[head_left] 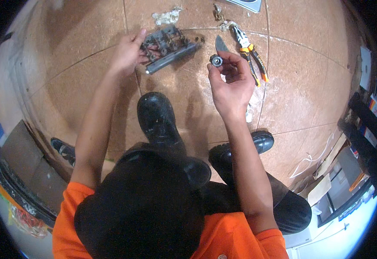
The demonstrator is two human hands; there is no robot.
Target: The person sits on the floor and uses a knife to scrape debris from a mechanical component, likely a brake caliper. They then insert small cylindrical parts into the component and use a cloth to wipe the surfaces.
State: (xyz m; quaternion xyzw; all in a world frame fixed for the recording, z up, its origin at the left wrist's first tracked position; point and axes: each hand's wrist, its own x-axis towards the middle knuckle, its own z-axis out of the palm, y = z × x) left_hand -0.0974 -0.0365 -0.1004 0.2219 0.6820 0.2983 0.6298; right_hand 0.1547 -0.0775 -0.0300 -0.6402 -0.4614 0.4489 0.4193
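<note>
My left hand point(128, 52) rests on the left end of a dark, greasy mechanical assembly point(167, 47) lying on the tiled floor, fingers on its rollers or wires. Raised above the floor, my right hand point(230, 82) pinches a small round metal part point(216, 60) between thumb and fingertips. Just beyond that part a dark pointed blade point(221, 44) lies on the tiles. Orange-handled pliers point(251, 54) lie to the right of it.
My black boots point(158, 116) point(240, 151) stand on the brown tiles point(309, 77) below the hands. A crumpled rag point(167, 16) and small debris lie at the far side. Cardboard, a white cable point(313, 159) and boxes crowd the right edge; another shoe point(63, 149) shows left.
</note>
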